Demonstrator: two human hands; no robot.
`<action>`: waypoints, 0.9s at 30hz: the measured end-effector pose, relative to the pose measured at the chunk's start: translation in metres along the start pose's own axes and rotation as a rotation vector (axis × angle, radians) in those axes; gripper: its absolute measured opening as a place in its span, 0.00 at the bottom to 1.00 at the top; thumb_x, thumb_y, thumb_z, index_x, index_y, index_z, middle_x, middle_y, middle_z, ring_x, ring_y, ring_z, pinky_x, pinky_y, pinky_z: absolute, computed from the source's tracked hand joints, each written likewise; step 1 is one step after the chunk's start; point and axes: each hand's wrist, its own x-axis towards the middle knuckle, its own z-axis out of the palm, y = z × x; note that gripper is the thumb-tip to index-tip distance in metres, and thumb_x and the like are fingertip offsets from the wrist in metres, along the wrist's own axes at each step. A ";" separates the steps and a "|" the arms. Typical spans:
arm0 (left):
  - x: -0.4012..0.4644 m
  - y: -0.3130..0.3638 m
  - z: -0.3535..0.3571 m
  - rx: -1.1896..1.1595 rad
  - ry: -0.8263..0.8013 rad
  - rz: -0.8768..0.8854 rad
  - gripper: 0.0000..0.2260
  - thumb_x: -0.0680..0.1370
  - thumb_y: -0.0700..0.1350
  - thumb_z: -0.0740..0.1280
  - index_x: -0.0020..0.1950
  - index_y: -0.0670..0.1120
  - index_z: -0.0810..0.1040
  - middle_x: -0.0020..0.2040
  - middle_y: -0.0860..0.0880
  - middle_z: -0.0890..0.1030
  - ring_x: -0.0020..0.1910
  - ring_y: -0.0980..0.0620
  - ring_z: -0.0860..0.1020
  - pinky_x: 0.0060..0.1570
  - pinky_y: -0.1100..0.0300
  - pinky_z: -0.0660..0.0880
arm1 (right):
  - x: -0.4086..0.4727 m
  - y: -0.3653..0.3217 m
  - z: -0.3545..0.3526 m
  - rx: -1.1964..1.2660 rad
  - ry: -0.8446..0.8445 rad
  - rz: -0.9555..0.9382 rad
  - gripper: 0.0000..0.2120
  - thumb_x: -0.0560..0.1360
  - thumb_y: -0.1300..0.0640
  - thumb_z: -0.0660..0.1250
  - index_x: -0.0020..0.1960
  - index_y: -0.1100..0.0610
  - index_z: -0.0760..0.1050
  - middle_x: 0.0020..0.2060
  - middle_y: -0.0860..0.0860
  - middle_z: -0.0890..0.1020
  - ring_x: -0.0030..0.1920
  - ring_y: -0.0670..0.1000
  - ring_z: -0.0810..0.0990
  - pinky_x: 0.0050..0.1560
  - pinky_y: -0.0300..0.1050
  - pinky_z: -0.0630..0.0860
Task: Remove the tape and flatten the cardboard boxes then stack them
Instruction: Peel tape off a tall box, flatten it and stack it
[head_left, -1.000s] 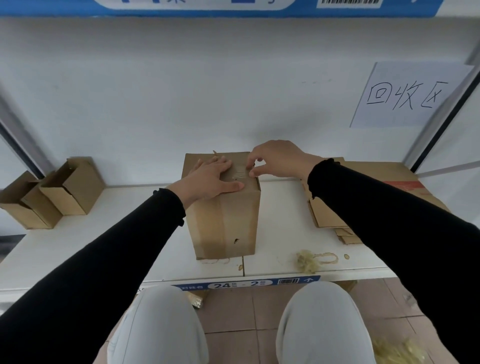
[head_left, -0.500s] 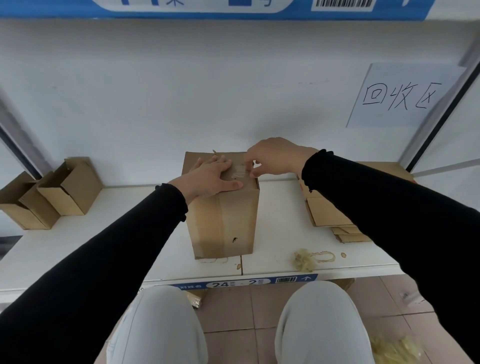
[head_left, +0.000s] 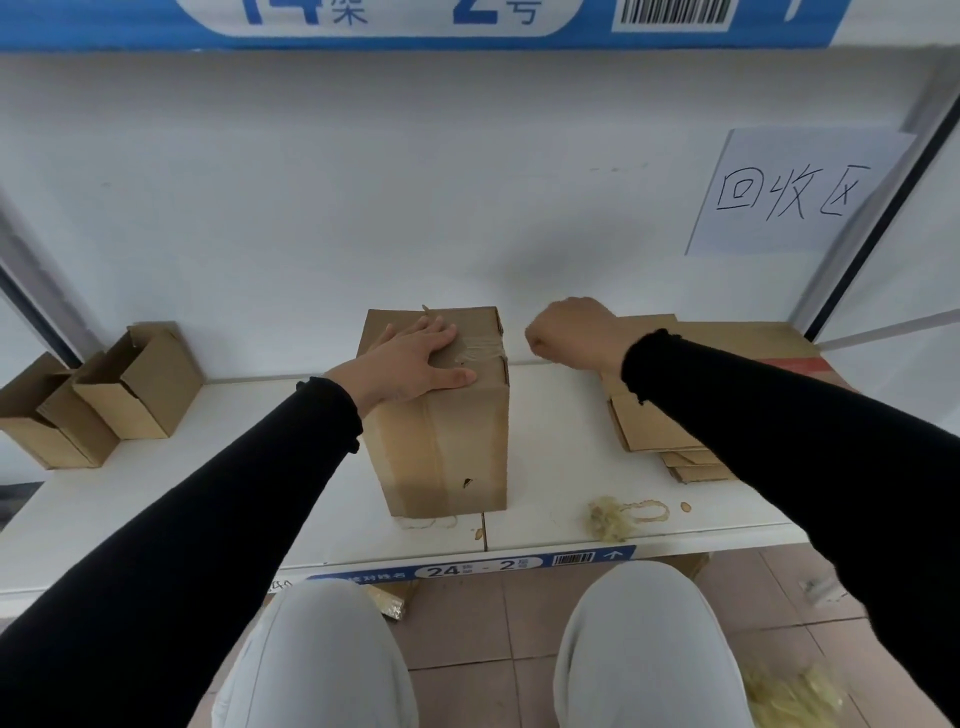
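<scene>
A closed cardboard box (head_left: 441, 447) stands upright at the middle of the white shelf (head_left: 550, 467). Wrinkled clear tape (head_left: 480, 353) runs across its top to the right edge and down the front. My left hand (head_left: 415, 358) lies flat on the box top with its fingers spread, pressing down. My right hand (head_left: 571, 332) hovers just right of the box's top edge, curled into a fist and clear of the box. I see no tape in it. A stack of flattened cardboard (head_left: 660, 431) lies to the right, partly hidden under my right sleeve.
Three small open boxes (head_left: 104, 395) sit at the shelf's left end. A wad of peeled tape (head_left: 608, 519) lies near the front edge, and more tape scraps (head_left: 789, 696) lie on the tiled floor. A handwritten paper sign (head_left: 789, 192) hangs on the back wall.
My right hand left the tape on the box top and drew to the right, off the box, closing into a fist. My left hand stayed flat on the box.
</scene>
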 end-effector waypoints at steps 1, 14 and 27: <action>0.000 -0.003 -0.002 -0.009 -0.005 -0.001 0.40 0.77 0.68 0.62 0.83 0.54 0.52 0.83 0.56 0.48 0.81 0.59 0.42 0.77 0.53 0.35 | -0.001 0.006 0.000 0.111 0.066 0.017 0.09 0.80 0.61 0.61 0.42 0.57 0.77 0.37 0.50 0.77 0.38 0.53 0.75 0.35 0.44 0.63; 0.012 -0.005 -0.003 -0.047 -0.023 0.042 0.40 0.77 0.68 0.64 0.83 0.53 0.54 0.83 0.54 0.49 0.81 0.59 0.40 0.77 0.52 0.33 | 0.021 -0.023 -0.049 0.193 -0.097 -0.291 0.04 0.79 0.54 0.70 0.50 0.54 0.81 0.46 0.48 0.81 0.48 0.52 0.79 0.43 0.45 0.69; 0.010 0.000 -0.003 -0.044 -0.012 0.048 0.38 0.79 0.66 0.63 0.83 0.52 0.54 0.83 0.54 0.50 0.81 0.59 0.41 0.78 0.52 0.34 | 0.004 -0.033 -0.011 0.625 0.178 0.036 0.05 0.76 0.60 0.65 0.42 0.59 0.75 0.37 0.51 0.78 0.39 0.52 0.75 0.38 0.44 0.68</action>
